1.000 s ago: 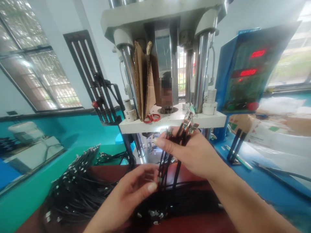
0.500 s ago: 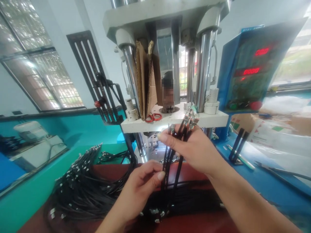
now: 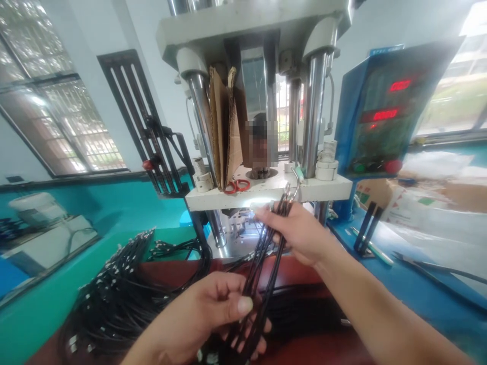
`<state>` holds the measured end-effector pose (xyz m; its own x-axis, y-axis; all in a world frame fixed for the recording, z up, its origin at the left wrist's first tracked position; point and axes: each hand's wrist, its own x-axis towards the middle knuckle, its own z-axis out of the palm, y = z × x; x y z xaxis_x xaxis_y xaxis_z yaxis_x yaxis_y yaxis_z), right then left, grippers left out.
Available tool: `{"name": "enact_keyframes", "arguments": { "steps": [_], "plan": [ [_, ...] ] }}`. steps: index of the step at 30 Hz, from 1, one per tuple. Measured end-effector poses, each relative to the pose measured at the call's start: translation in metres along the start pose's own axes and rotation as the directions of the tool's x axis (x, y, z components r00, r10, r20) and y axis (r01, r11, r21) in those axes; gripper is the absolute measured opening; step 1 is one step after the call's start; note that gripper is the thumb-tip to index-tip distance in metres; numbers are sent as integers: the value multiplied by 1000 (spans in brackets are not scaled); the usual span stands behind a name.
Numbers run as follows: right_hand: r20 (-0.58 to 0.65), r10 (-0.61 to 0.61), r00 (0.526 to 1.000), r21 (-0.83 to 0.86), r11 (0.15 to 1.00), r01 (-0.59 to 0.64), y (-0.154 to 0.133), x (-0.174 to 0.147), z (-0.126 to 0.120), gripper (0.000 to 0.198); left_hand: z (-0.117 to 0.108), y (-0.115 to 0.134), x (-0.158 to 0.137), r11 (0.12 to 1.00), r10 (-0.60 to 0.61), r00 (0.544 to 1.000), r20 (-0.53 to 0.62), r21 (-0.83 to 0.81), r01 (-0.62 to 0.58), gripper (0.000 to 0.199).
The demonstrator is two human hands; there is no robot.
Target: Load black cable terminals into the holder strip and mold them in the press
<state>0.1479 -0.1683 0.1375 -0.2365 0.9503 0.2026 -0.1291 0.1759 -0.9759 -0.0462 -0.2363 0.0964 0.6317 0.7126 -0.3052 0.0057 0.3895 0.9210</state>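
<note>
My right hand (image 3: pixel 294 228) pinches a bundle of thin black cables (image 3: pixel 268 258) near its upper end. Shiny metal end pieces stick up past the fingers; blur hides their exact shape. Lower down, my left hand (image 3: pixel 220 306) is closed around the same cables, thumb in front and fingertips behind. Under my hands, more black cables (image 3: pixel 308 314) lie across a dark red surface (image 3: pixel 304 350). A large fanned pile of black cables (image 3: pixel 110 299) with silver ends rests to the left.
Ahead stands a press (image 3: pixel 319 190) with steel columns. Red-handled scissors (image 3: pixel 236 186) and folded cardboard (image 3: pixel 224 132) sit on its plate. At right are a blue control box (image 3: pixel 353 101) with red digits, pliers (image 3: pixel 414 261) and plastic bags (image 3: pixel 437 203).
My left hand has slid down the cables, its fingers now reaching behind them. In my right hand, the metal ends stand closer together. The view has shifted slightly.
</note>
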Motion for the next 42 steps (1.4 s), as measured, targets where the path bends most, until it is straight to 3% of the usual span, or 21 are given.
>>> {"name": "enact_keyframes", "arguments": {
  "steps": [3,6,8,11,17,21,25,27,30,33,36,40,42],
  "plan": [
    [70,210,975,106,970,-217,33,-2,-2,32,0,-3,2,991,-96,992,76,-91,103,27],
    [134,310,941,126,937,-327,64,-11,-6,35,6,-18,27,962,-71,987,144,-251,105,31],
    [138,334,932,106,931,-349,77,-18,-12,37,12,-31,47,946,-27,991,133,-318,68,30],
    [102,333,937,104,933,-343,86,-24,-25,38,18,-45,68,933,-29,999,24,-358,36,27],
    [61,264,963,70,961,-268,96,-28,-36,34,21,-52,78,935,-51,987,-149,-354,-5,24],
    [38,294,955,29,955,-295,101,-33,-30,38,28,-52,83,919,-54,989,-139,-394,-5,27],
    [118,422,899,-33,906,-421,101,-37,-27,47,32,-51,86,918,29,990,-136,-388,-80,23],
    [103,391,915,-5,920,-392,100,-35,-30,51,31,-53,86,918,53,988,-143,-381,-105,19],
    [-77,199,977,53,979,-196,94,-30,-39,56,29,-61,85,924,14,989,-149,-375,-69,20],
    [-123,55,991,-140,988,-72,90,-31,-40,38,29,-68,84,924,-75,991,-109,-382,28,24],
    [-8,79,997,-366,928,-77,90,-39,-29,19,32,-68,86,900,-91,992,-85,-434,45,19],
    [72,223,972,-403,898,-176,94,-47,-19,34,32,-60,93,893,-47,995,-83,-451,4,15],
    [127,239,963,-399,901,-171,96,-46,-22,38,29,-58,99,906,-59,995,-82,-423,19,16]
  ]
}}
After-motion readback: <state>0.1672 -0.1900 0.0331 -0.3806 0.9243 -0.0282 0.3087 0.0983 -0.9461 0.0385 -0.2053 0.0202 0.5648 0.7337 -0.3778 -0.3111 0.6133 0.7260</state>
